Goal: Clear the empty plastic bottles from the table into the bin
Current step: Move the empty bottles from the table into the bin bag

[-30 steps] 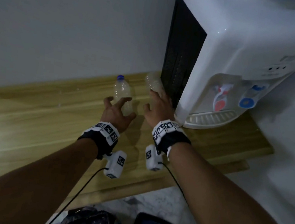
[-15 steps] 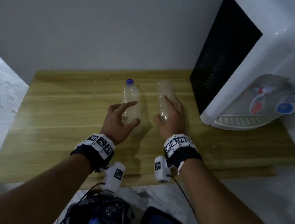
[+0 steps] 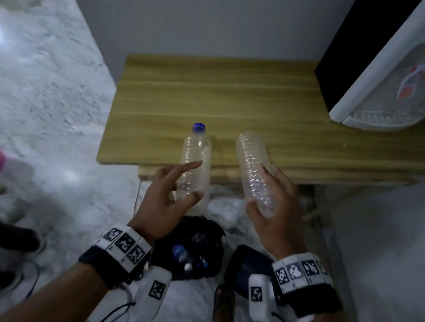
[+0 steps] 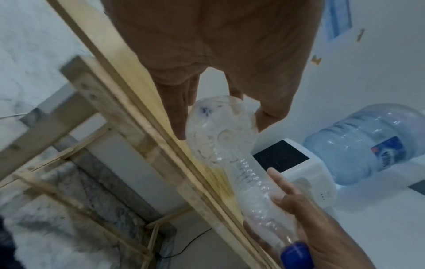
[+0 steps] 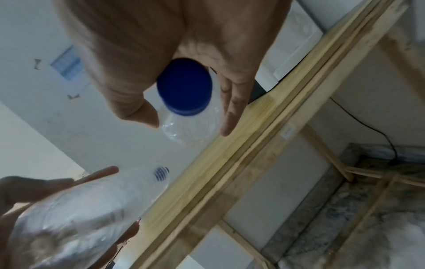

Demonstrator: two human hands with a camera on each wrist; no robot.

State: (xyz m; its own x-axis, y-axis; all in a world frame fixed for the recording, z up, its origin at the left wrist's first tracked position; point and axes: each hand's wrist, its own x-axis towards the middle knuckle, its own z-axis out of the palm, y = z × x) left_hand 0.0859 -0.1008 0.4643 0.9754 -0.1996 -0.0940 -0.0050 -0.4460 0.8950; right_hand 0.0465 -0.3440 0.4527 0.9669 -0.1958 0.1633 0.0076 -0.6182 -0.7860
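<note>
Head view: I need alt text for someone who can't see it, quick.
Seen from above, each hand holds an empty clear plastic bottle: the left hand holds one cap-up, the right hand one base-up. Both are near the wooden table's front edge, above a black bin with bottles inside.

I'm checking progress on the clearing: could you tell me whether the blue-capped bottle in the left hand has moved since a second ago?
Yes. The blue-capped bottle, gripped by the left hand, has come off the wooden table toward its near edge; its base now hangs past that edge, above the black bin bag.
</note>
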